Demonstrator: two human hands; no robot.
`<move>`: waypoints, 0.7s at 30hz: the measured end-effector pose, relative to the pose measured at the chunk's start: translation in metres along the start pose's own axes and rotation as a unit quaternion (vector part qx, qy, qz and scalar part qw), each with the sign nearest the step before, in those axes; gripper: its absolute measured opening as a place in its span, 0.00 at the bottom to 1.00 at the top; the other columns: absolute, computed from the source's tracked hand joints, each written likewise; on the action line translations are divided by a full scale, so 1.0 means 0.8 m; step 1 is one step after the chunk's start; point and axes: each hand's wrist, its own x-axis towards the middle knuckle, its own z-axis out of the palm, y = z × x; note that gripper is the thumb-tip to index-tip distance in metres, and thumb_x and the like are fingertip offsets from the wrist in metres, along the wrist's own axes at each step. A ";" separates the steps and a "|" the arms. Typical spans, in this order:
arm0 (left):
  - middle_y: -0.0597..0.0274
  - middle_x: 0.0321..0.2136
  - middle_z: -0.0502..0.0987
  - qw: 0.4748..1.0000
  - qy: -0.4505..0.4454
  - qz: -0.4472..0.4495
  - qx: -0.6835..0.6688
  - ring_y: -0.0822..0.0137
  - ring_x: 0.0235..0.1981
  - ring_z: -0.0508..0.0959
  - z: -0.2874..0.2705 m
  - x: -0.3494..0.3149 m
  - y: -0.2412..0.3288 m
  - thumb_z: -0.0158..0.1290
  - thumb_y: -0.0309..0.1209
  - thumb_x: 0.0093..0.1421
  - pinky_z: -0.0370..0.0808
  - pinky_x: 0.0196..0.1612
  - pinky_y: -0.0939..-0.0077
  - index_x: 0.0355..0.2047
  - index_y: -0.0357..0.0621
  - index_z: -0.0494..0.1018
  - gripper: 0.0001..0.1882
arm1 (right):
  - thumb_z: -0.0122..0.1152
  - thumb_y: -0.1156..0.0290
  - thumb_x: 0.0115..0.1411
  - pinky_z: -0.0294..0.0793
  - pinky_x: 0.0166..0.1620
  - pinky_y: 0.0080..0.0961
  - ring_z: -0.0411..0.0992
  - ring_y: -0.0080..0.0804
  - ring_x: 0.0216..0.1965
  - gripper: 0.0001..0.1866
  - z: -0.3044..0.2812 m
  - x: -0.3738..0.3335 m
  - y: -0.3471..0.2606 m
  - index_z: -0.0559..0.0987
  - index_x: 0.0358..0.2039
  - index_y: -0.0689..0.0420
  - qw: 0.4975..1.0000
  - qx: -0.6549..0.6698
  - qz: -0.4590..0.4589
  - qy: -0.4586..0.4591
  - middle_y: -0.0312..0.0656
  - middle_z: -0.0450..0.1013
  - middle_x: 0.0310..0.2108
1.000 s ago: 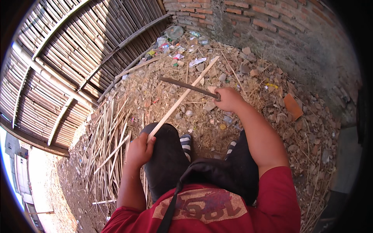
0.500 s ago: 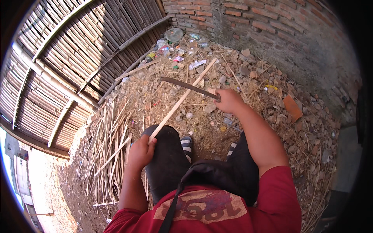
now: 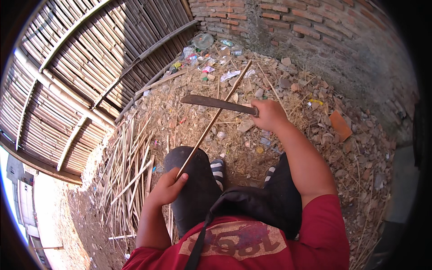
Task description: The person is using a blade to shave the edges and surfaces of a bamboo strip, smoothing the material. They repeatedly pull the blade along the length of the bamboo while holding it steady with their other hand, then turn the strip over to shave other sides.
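My left hand (image 3: 168,188) is closed round the near end of a long, thin bamboo strip (image 3: 203,135), just over my left knee. The strip slants up and away to the right, its narrow edge turned upward. In my right hand (image 3: 270,115) is the handle of a machete (image 3: 211,101) with a dark, slightly curved blade. That blade points left and lies across the strip beyond its middle, apparently touching it. My fingers hide most of the handle.
A pile of split bamboo strips (image 3: 128,175) lies on the ground at my left. A slatted bamboo wall (image 3: 85,58) rises at far left, a brick wall (image 3: 306,27) at the back. Rubble, dry grass and litter (image 3: 229,75) cover the ground ahead, with a broken orange tile (image 3: 339,126) at right.
The bamboo strip has turned from its broad pale face to its narrow edge. My left hand has shifted slightly right and nearer. The machete's blade has rolled, showing more of its flat side.
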 end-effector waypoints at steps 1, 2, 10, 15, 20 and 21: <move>0.63 0.21 0.71 0.991 -0.056 -0.037 -0.113 0.62 0.24 0.72 0.007 0.001 0.001 0.52 0.47 0.71 0.66 0.27 0.66 0.35 0.44 0.69 0.19 | 0.69 0.64 0.51 0.78 0.37 0.46 0.80 0.47 0.34 0.13 0.002 -0.002 -0.001 0.80 0.38 0.48 1.000 0.007 -0.019 0.010 0.43 0.78 0.28; 0.69 0.20 0.68 0.966 -0.110 -0.073 -0.223 0.70 0.22 0.70 0.009 -0.001 0.002 0.53 0.47 0.71 0.64 0.26 0.71 0.35 0.46 0.69 0.18 | 0.69 0.64 0.51 0.78 0.37 0.47 0.80 0.46 0.34 0.13 0.003 -0.004 -0.006 0.80 0.38 0.48 0.999 0.015 -0.040 0.022 0.42 0.78 0.28; 0.77 0.24 0.66 0.967 -0.089 -0.065 -0.229 0.82 0.22 0.64 0.027 0.004 -0.006 0.58 0.43 0.68 0.61 0.23 0.82 0.38 0.50 0.67 0.14 | 0.70 0.63 0.48 0.76 0.33 0.48 0.78 0.47 0.30 0.13 0.009 -0.011 -0.039 0.77 0.32 0.49 0.989 -0.042 -0.139 -0.032 0.41 0.77 0.24; 0.77 0.23 0.66 0.984 -0.017 -0.056 -0.169 0.81 0.23 0.63 0.044 0.000 0.015 0.61 0.40 0.67 0.62 0.25 0.79 0.32 0.47 0.68 0.15 | 0.68 0.62 0.50 0.79 0.37 0.47 0.81 0.46 0.34 0.12 0.005 -0.007 -0.039 0.78 0.35 0.49 0.993 -0.045 -0.096 -0.057 0.41 0.79 0.27; 0.71 0.19 0.67 0.997 0.001 -0.042 -0.069 0.77 0.22 0.66 0.053 0.003 0.015 0.63 0.42 0.64 0.65 0.24 0.74 0.31 0.43 0.69 0.18 | 0.70 0.63 0.48 0.76 0.33 0.47 0.79 0.48 0.30 0.12 0.007 -0.016 -0.050 0.78 0.32 0.47 0.987 -0.054 -0.143 -0.041 0.41 0.76 0.23; 0.69 0.18 0.68 0.998 0.005 -0.038 -0.050 0.76 0.21 0.67 0.053 0.003 0.017 0.63 0.43 0.63 0.65 0.24 0.73 0.31 0.42 0.69 0.19 | 0.69 0.63 0.48 0.76 0.33 0.47 0.79 0.48 0.30 0.11 0.006 -0.015 -0.052 0.78 0.32 0.48 0.987 -0.055 -0.144 -0.041 0.41 0.76 0.23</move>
